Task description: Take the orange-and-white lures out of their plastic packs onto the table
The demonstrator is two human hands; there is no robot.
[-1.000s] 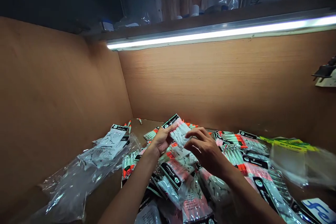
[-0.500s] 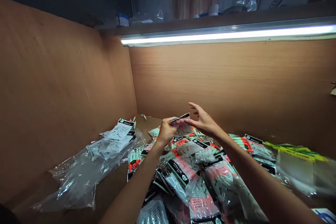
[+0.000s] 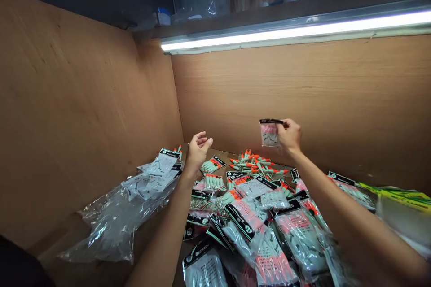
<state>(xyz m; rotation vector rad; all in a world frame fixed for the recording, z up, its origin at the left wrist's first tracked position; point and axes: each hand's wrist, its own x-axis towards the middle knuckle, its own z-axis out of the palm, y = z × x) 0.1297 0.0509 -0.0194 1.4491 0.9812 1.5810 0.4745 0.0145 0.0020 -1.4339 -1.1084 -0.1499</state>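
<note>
My right hand (image 3: 289, 136) is raised in front of the back wall, pinching the black top strip of a small clear packet (image 3: 269, 133) with pink and white contents, which hangs down. To its left my left hand (image 3: 198, 149) hovers with its fingers loosely curled and nothing in them. Beneath both hands lies a heap of filled packets with black headers (image 3: 249, 219). Loose white and orange pieces (image 3: 256, 163) lie at the back of the heap.
Brown board walls (image 3: 84, 112) close the workspace at left and back. A lit tube lamp (image 3: 292, 31) runs along the top. A stack of clear empty bags (image 3: 134, 197) lies at left, yellow-green packets (image 3: 400, 197) at right. A cluttered shelf sits above.
My right hand took the packet from my left hand and lifted it up and to the right. My left hand let go and came away empty.
</note>
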